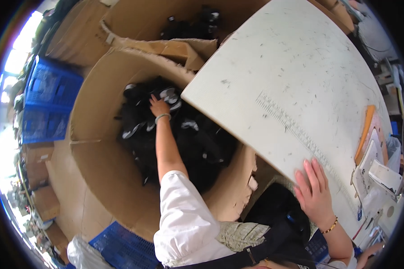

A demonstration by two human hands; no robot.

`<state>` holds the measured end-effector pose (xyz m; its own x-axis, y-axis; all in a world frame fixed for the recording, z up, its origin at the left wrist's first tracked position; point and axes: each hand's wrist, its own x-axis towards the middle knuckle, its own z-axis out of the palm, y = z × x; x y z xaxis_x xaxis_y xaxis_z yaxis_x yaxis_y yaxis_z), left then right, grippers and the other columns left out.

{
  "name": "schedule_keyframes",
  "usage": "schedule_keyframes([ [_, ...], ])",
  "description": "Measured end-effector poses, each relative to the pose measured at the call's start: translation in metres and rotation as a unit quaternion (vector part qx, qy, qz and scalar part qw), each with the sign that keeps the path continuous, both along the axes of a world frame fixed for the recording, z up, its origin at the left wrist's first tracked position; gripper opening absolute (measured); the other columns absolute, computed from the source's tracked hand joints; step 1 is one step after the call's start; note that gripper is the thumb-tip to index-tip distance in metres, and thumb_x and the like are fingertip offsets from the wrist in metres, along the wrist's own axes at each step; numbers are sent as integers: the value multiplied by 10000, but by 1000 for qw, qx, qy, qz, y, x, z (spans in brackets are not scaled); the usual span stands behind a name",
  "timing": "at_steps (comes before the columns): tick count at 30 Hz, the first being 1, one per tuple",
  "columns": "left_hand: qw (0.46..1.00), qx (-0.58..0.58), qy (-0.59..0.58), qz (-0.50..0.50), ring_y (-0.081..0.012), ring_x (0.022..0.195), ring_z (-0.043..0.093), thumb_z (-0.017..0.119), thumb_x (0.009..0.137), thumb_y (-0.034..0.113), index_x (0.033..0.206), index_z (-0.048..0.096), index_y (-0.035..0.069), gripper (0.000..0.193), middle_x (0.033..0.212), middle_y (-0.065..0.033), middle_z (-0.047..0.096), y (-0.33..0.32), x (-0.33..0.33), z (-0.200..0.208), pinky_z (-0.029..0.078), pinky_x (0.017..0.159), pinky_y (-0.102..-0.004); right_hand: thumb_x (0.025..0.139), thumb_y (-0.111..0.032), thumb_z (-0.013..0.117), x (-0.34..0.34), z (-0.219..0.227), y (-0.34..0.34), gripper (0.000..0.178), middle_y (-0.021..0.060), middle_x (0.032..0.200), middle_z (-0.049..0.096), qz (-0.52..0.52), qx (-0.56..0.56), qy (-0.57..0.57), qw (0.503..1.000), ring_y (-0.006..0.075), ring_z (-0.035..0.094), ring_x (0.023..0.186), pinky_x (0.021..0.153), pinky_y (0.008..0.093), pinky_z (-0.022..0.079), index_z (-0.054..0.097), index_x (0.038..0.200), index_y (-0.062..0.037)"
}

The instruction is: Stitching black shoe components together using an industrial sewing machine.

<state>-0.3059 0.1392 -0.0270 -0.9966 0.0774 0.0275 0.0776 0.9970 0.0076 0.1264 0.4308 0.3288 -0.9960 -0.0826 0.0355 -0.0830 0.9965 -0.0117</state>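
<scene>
Inside a large cardboard box (98,112), my left hand (159,107) reaches down onto a heap of black pieces with white parts (184,148). Its fingers look outstretched and slightly apart, beside a grey-and-white patch (170,96) on the heap. I see nothing lifted in that hand, and the exact kind of the black pieces is unclear. My right hand (313,190) lies flat near the edge of the white table (265,58), fingers extended and holding nothing.
Another cardboard box (139,20) with black pieces stands beyond. Blue crates (49,101) are at the left, and a blue crate (123,245) sits at the lower left. On the table's right lie an orange-handled tool (365,134) and a white device (385,177). Ruler-like markings run across the tabletop.
</scene>
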Motion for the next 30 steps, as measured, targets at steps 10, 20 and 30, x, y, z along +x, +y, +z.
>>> schedule_keyframes([
  [10,975,-120,-151,-115,-252,1109,529,483,856,197,993,660,73,255,1131,-88,589,5,-74,-92,351,1008,-438,798,-95,596,8,3,2,362,144,1308,399,31,-8,-12,999,355,374,1233,977,441,410,542,1155,-92],
  [20,822,482,296,68,-186,796,554,520,885,95,872,620,-23,156,825,-79,607,-84,127,136,429,750,-283,849,-35,499,-4,1,3,405,136,1345,385,29,4,6,1000,312,375,1253,996,394,403,492,1254,-47],
  [30,499,831,176,-175,-288,1104,515,446,902,246,1117,544,-21,357,1173,-189,551,-53,215,384,385,975,-421,721,-330,724,10,19,22,779,178,1344,362,24,-353,108,929,348,340,1256,1041,426,305,358,1322,5],
])
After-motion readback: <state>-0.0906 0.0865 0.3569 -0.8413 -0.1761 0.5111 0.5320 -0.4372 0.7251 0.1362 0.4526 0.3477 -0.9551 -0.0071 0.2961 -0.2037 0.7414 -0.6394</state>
